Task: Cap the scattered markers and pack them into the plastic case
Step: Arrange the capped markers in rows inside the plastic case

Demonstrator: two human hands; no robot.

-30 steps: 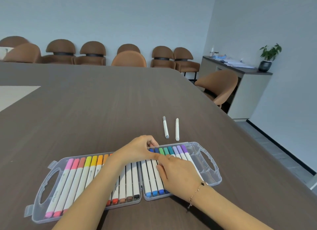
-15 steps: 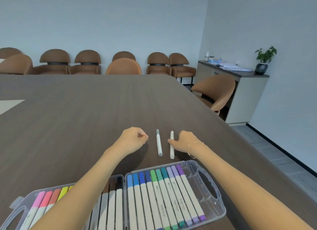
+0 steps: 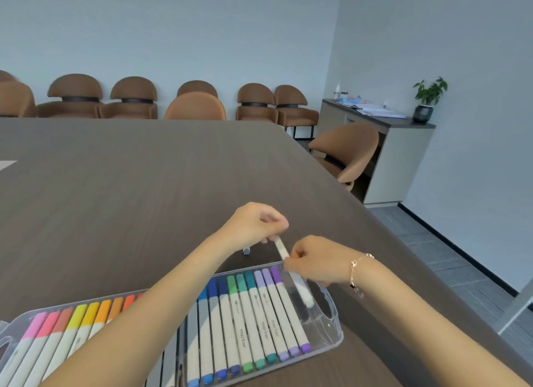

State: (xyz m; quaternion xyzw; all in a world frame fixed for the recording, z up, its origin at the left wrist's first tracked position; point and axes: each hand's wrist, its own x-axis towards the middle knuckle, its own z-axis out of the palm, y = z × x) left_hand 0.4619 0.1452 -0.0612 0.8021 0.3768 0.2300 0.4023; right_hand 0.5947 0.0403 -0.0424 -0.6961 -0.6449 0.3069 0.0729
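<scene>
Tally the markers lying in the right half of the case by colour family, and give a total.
Blue markers: 4
Green and teal markers: 3
Purple markers: 3
Total in the right half of the case: 10
Not counted: the white marker that the left hand and right hand hold.

Soft, even light fills the room; I see only faint shadows under my arms on the table [image 3: 144,185]. My moving hands blur slightly, and the wide lens bends the edges.
</scene>
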